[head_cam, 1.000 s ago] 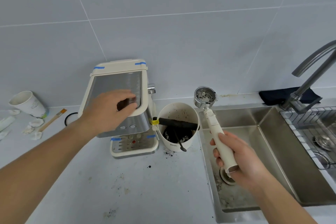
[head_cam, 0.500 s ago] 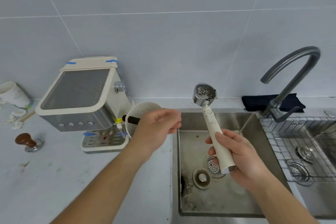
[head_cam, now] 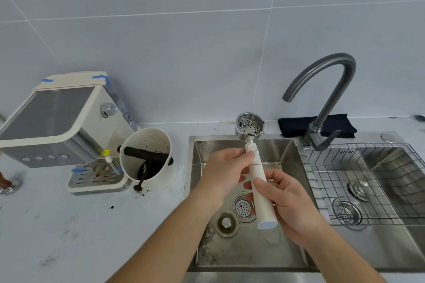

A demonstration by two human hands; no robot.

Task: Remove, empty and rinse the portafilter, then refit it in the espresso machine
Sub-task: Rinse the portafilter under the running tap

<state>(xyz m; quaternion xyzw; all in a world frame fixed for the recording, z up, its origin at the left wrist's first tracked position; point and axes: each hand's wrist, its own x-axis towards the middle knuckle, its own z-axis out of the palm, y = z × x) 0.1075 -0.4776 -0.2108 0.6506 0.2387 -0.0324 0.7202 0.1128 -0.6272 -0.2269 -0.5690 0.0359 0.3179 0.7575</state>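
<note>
Two hands now on our portafilter point(head_cam: 256, 167) over sink point(head_cam: 285, 248); left hand point(head_cam: 224, 174), earlier apart, pinches its neck; right hand point(head_cam: 287, 204) wraps handle; grounds remain.

A kitchen: tiled wall point(head_cam: 207, 30), steel sink point(head_cam: 287, 145) with faucet point(head_cam: 326, 89), and espresso machine point(head_cam: 64, 126) on the counter point(head_cam: 69, 225).

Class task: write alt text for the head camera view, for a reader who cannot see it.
Two bare hands hold a white-handled portafilter above a steel sink, its metal basket flecked with coffee grounds. On the counter to the left stand an espresso machine and a knock box.
</note>
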